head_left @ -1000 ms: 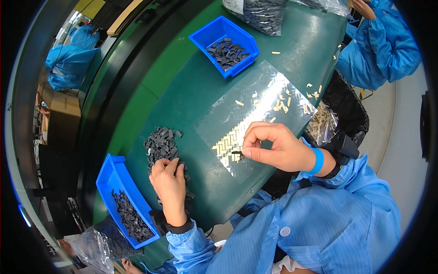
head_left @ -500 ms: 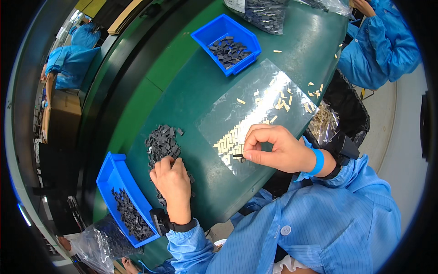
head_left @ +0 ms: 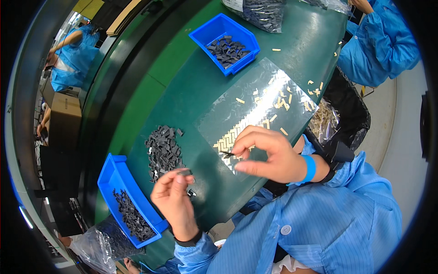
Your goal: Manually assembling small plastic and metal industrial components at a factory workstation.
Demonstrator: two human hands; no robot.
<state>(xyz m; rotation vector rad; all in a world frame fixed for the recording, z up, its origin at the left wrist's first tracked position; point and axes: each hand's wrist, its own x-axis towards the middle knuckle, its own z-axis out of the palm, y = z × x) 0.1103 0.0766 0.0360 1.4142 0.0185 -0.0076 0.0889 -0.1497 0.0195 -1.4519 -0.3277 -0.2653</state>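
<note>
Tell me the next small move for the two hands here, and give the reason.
Probably bring the left hand toward the right hand. The left fingertips pinch a small dark part lifted off the dark pile, while the right hand holds a thin dark tool over the clear sheet of tan pieces; the two are apart.

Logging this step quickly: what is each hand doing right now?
Left hand: closed, pinching a small dark grey plastic part at its fingertips.
Right hand: closed, pinching something small and dark; what it is cannot be told.
</note>
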